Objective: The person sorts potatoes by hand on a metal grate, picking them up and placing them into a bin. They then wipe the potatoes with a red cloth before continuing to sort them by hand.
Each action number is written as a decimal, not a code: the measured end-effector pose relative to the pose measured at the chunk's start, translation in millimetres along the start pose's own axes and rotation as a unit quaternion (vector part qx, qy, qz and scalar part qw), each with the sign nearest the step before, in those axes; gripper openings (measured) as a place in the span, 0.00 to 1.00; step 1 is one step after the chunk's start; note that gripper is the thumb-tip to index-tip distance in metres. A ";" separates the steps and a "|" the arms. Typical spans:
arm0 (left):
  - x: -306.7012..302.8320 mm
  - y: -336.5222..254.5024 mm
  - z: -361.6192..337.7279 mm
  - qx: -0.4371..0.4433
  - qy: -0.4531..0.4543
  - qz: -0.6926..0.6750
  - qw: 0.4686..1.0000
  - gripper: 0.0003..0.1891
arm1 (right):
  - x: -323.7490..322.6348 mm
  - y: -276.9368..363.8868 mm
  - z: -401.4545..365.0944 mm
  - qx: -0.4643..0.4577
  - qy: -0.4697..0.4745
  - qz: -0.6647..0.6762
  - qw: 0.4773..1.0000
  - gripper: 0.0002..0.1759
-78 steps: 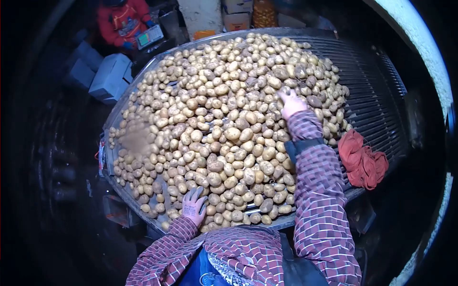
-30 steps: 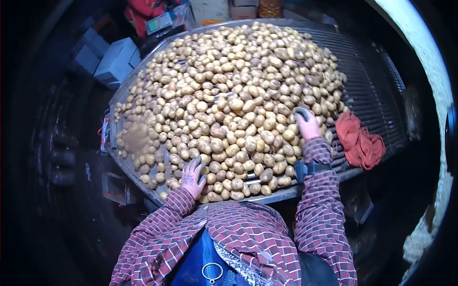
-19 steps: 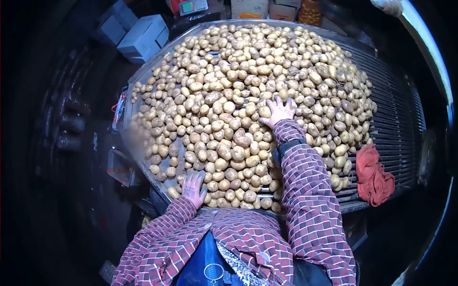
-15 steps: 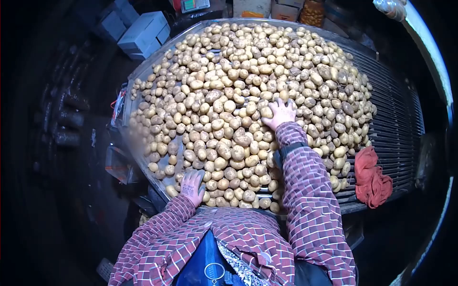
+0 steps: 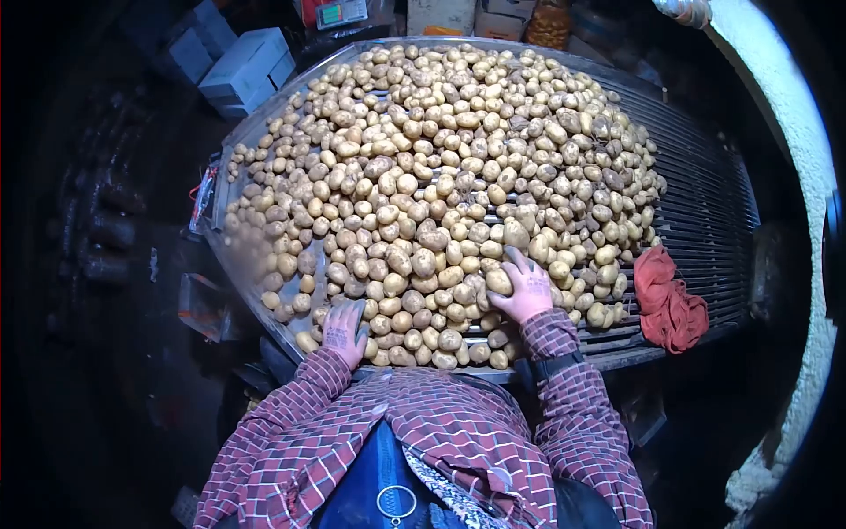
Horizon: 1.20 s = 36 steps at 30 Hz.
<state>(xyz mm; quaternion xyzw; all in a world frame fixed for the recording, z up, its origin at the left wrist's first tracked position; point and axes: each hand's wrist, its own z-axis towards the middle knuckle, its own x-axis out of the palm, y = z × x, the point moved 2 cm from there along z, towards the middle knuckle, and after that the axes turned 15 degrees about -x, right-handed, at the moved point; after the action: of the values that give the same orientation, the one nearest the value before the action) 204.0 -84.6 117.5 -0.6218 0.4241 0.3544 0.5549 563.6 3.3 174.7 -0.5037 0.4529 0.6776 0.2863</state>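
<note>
A broad heap of potatoes [image 5: 414,185] covers most of a slatted metal table [image 5: 705,203]. My right hand [image 5: 529,291], in a glove with dark fingertips, is near the front edge, right of the middle. It has a pale potato [image 5: 500,280] between thumb and fingers, and a larger potato [image 5: 516,234] lies against its fingertips. My left hand [image 5: 344,335], gloved too, rests at the front left edge with fingers stretched over the potatoes, and no potato shows in its grasp. Its palm side is hidden.
A red cloth [image 5: 668,300] lies on the slats at the right. Pale boxes [image 5: 247,70] stand beyond the back left corner, near a device with a lit display [image 5: 342,12]. A thick whitish pipe [image 5: 784,97] curves along the right side.
My right hand has drawn back toward the front edge, and potatoes at its thumb and fingertips have come with it. My left hand stays in about the same place. The view has shifted slightly.
</note>
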 end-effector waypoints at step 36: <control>-42.2 -46.4 79.7 -0.003 -0.080 -0.084 0.993 0.22 | 22.7 76.5 53.5 -0.175 0.084 -0.063 0.979 0.19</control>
<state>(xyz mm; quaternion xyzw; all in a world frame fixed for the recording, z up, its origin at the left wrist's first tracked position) 232.7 1.2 163.5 -0.6271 0.3234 0.3561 0.6127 468.9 17.5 182.5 -0.6286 0.3173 0.6822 0.1969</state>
